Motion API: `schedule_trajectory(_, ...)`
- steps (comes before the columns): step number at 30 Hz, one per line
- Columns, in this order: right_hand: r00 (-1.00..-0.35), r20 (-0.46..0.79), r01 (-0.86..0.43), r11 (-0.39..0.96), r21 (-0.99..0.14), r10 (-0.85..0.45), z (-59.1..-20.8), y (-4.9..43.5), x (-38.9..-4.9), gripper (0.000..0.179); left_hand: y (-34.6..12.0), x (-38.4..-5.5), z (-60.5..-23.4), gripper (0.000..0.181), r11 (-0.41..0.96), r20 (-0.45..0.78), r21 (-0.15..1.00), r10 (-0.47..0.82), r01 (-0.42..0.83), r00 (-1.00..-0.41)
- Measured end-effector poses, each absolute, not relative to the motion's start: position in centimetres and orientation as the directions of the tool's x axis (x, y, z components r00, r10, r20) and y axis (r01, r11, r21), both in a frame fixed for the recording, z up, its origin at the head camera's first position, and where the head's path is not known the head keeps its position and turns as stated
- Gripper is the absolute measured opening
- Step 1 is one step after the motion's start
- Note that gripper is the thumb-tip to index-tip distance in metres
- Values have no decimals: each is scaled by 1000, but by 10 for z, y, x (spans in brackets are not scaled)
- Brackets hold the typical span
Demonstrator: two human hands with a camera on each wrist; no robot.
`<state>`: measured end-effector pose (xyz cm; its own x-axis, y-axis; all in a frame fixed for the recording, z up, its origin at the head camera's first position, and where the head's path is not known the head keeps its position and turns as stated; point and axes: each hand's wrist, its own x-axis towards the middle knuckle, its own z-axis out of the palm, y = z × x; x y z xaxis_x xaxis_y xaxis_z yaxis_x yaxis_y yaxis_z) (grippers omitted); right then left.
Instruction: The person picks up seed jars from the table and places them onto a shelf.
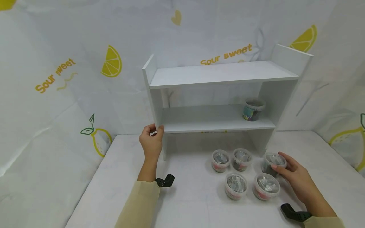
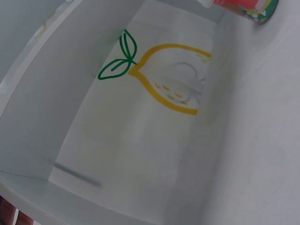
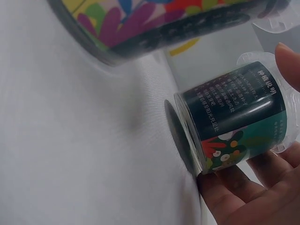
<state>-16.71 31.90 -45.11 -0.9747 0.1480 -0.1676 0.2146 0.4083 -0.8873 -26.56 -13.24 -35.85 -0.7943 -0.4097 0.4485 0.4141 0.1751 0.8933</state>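
Observation:
My right hand (image 1: 297, 179) grips a small clear-rimmed plastic cup (image 1: 269, 161), thumb on one side and fingers on the other. In the right wrist view this cup (image 3: 234, 117) has a dark printed label, and its base is close over the table. My left hand (image 1: 152, 142) holds the left side edge of a white shelf unit (image 1: 199, 130), at the level of the middle board. Several like cups stand beside the held one, including a front one (image 1: 266, 186) and a back one (image 1: 242, 159), with silvery packets showing inside.
Another cup (image 1: 252, 110) stands on the right part of the middle board. The shelf unit sits at the back of the white table (image 1: 188, 202). Behind it hangs a white backdrop (image 1: 137, 104) with lemon prints.

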Motion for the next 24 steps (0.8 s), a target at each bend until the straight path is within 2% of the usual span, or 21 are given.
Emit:
schedule_trajectory(12,-979,-135,186,406,-895,150,-448,317,-167,87,-136,-265,-357,21,167,452,891,-410,422,-792)
schedule_trajectory(18,-979,-90,170,489,-856,183,-429,324,-161,81,-134,-264,-356,21,157,446,894,-394,419,-804)
schedule_trajectory(22,-981,46,57,503,-863,190,-405,325,-159,74,-134,-264,-357,21,165,452,891,-388,422,-803)
schedule_trajectory(24,-978,135,-59,412,-909,159,-391,323,-160,68,-134,-265,-358,21,165,454,890,-391,425,-801)
